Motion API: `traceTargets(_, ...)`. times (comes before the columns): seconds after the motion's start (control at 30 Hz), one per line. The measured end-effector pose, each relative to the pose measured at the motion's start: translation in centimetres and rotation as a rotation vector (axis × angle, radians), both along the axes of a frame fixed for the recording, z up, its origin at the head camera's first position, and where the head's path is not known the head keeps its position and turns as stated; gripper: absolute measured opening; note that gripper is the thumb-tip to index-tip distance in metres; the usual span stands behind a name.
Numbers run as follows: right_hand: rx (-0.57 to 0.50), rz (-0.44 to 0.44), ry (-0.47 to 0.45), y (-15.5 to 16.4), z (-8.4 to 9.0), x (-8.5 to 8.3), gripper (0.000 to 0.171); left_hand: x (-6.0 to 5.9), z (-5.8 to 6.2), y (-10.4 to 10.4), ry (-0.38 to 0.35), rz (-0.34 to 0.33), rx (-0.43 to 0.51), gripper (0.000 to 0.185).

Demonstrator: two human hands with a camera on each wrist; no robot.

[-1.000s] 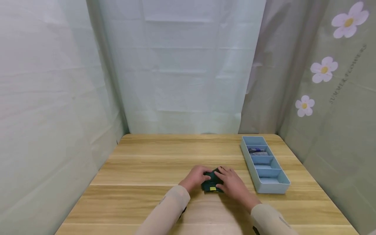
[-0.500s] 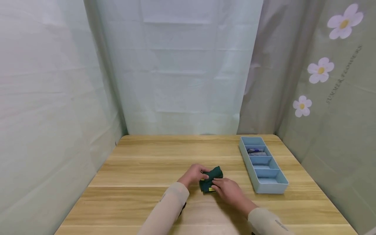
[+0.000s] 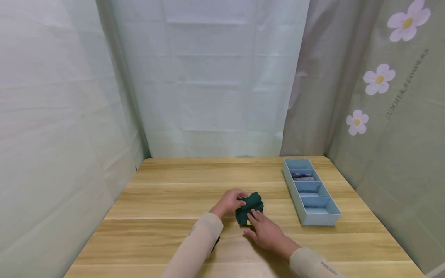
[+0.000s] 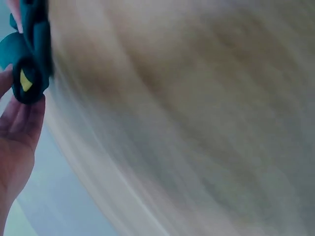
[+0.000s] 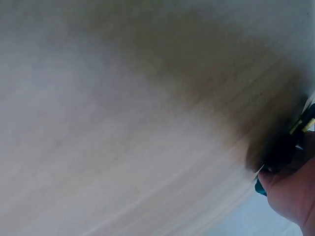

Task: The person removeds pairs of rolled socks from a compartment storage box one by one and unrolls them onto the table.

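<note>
"What's the left hand [image 3: 230, 201] doing?"

"Pinching the dark green cloth [image 3: 253, 200] by its left end, thumb on one side and fingers on the other. From that wrist you look right into the rolled end, where some yellow [image 4: 25, 80] shows."

"And the right hand [image 3: 266, 232]?"

"Back up, fingers stretched out, their tips touching the cloth's near right part. The thumb stands away from them, close to the tabletop [image 3: 139, 241]. How hard they press, I can't tell."

"So where's the cloth exactly?"

"On the table in front of the person, between the two hands, rolled at the far side and flatter at the near side, with a yellow patch [image 3: 248, 222] by the right fingertips."

"The arms?"

"Both reach forward in pale sleeves [image 3: 198, 243], slanting inward. The blue divided box [image 3: 321, 220] stands apart, to the right."
</note>
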State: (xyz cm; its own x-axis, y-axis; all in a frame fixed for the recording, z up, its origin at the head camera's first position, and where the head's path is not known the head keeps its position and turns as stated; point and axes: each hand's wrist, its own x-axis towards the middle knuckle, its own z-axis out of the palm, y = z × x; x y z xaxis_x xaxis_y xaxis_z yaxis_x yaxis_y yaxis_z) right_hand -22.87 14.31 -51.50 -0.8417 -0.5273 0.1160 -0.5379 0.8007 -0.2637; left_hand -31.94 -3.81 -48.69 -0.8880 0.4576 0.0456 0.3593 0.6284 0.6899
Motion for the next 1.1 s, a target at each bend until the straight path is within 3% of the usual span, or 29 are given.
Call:
traceTargets(0.1, 0.011, 0.001, -0.048, 0.0, 0.1, 0.3, 0.068, 0.0, -0.1, -0.1, 0.109, -0.031, -0.047, 0.017)
traceTargets(0.2, 0.034, -0.008, -0.078, 0.0, 0.3, 0.4, 0.070, -0.1, -0.4, -0.2, 0.145, -0.056, -0.078, 0.019)
traceTargets(0.4, 0.039, -0.003, -0.073, 0.1, 0.2, 0.4, 0.070, -0.5, -0.9, -0.2, 0.117, -0.027, -0.063, 0.022)
traceTargets(0.6, 0.029, 0.001, -0.056, 0.1, 0.0, 0.5, 0.065, -0.9, -0.9, -0.3, 0.036, 0.037, -0.026, 0.022)
traceTargets(0.87, -0.053, -0.102, 0.172, -0.7, -0.2, -0.7, 0.040, -1.0, -0.7, -0.4, -0.032, 0.043, -0.007, 0.019)
traceTargets(1.1, 0.039, -0.013, 0.224, -1.3, -1.2, -0.8, 0.040, -1.3, -0.4, -0.5, -0.098, 0.089, 0.039, 0.018)
